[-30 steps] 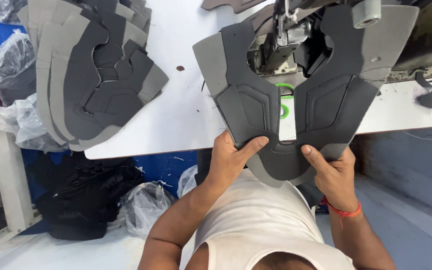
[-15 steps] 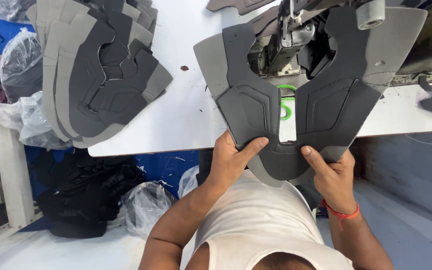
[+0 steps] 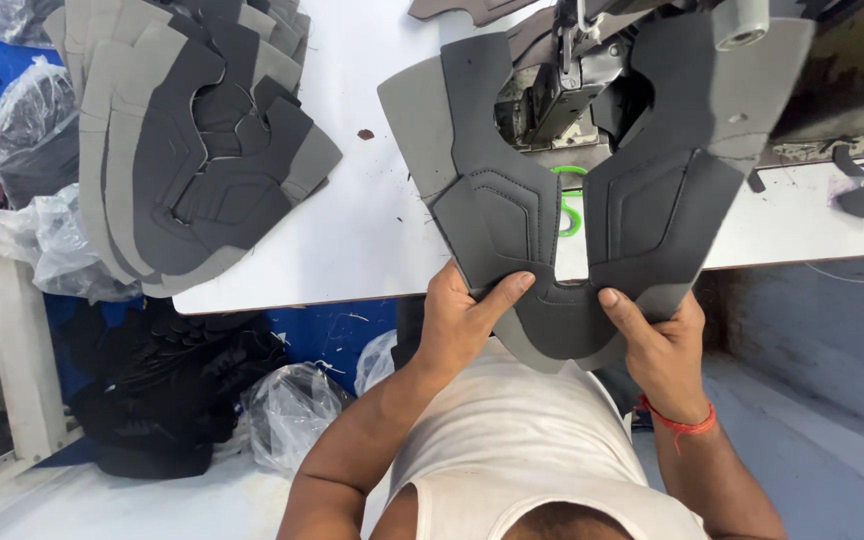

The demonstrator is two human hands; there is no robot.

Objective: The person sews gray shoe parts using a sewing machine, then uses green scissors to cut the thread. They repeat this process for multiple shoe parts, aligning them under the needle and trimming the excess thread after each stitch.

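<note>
Since the earlier frames almost nothing has shifted: your view has drifted a touch, and both hands keep the same hold on the shoe upper panel (image 3: pixel 562 230).

You hold that dark grey, U-shaped foam piece by its near end, the bridge that joins its two wings. Your left hand (image 3: pixel 467 320) is closed on the bridge from the left, thumb laid flat on top. Your right hand (image 3: pixel 662 345) pinches it from the right, thumb on top, fingers curled under.

From your hands the panel runs straight away toward the far side, its long axis pointing at the sewing machine (image 3: pixel 577 80). The two wings spread either side of the machine head, with the slot between them lined up on it. Both hands sit about equally near the bridge; neither is closer to the needle area.

On the white table (image 3: pixel 352 210), well to the left, lies a stack of cut panels (image 3: pixel 192 150).
</note>
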